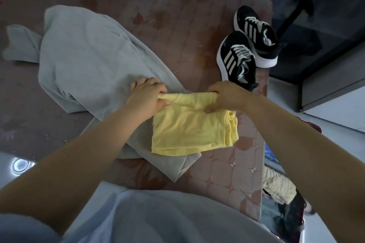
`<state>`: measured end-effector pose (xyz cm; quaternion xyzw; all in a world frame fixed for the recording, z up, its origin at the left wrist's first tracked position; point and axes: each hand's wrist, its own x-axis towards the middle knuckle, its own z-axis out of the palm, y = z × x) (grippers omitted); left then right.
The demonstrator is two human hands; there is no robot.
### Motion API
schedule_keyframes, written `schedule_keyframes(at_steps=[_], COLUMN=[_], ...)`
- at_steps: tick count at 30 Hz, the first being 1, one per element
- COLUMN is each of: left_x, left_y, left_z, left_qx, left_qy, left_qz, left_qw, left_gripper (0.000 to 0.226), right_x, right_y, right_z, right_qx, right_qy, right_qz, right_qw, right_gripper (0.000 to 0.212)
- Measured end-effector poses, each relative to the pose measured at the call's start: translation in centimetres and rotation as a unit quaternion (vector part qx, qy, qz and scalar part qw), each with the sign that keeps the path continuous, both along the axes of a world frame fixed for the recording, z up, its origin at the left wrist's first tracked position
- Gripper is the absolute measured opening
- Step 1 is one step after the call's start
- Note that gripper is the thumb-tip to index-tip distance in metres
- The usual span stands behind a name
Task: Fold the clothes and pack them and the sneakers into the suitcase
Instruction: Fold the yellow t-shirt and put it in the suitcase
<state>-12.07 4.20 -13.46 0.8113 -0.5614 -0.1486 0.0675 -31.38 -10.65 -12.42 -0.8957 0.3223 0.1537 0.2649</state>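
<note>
The folded yellow garment (189,130) lies on the near right part of the mattress (177,23), overlapping the lower end of the grey garment (88,61), which is spread diagonally across the mattress. The left hand (147,97) pinches the far left corner of the yellow garment between thumb and curled fingers. The right hand (223,96) grasps the far right corner in the same way. Two black sneakers (237,59) with white stripes rest side by side at the right edge of the mattress, just beyond the right hand.
</note>
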Motion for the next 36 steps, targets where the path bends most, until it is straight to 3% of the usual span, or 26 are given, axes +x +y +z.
schedule_keyframes(at_steps=[3, 5, 8, 12, 14, 17, 20, 23, 27, 36], left_x=[0.9, 1.3, 0.4, -2.3, -3.5, -5.0, -5.9, -6.4, -7.5, -10.2], left_y=[1.3, 1.7, 1.7, 2.4, 3.4, 4.8, 5.2, 5.4, 6.2, 9.6], left_z=[1.1, 1.2, -0.2, -1.8, -2.4, -3.1, -3.1, -2.5, -1.3, -2.0], left_qx=[-0.081, -0.107, -0.15, -0.162, -0.149, -0.108, -0.083, -0.121, -0.147, -0.095], left_qy=[0.193, 0.248, 0.258, 0.265, 0.27, 0.239, 0.206, 0.213, 0.226, 0.255], left_qz=[0.014, 0.038, 0.128, 0.235, 0.26, 0.288, 0.284, 0.268, 0.258, 0.12], left_qw=[0.978, 0.962, 0.946, 0.921, 0.915, 0.921, 0.933, 0.932, 0.928, 0.955], left_gripper=[0.02, 0.02, 0.019, 0.045, 0.053, 0.045, 0.04, 0.034, 0.026, 0.027], right_x=[-1.5, -2.7, -3.0, -2.9, -3.5, -4.4, -4.4, -4.5, -5.6, -10.9], right_y=[-0.2, 0.0, 0.9, 4.0, 5.6, 7.5, 8.2, 8.8, 11.0, 20.5], right_z=[2.4, 3.3, 1.5, -1.0, -1.8, -2.8, -2.9, -2.1, -0.8, -2.7], right_qx=[0.118, 0.199, 0.161, 0.125, 0.144, 0.142, 0.09, 0.068, 0.115, 0.111], right_qy=[-0.043, -0.081, -0.133, -0.18, -0.173, -0.151, -0.172, -0.218, -0.263, -0.238], right_qz=[-0.076, -0.132, -0.236, -0.379, -0.391, -0.37, -0.323, -0.301, -0.351, -0.517], right_qw=[0.989, 0.968, 0.949, 0.899, 0.893, 0.906, 0.927, 0.926, 0.891, 0.815], right_gripper=[0.044, 0.038, 0.04, 0.069, 0.077, 0.075, 0.058, 0.05, 0.045, 0.047])
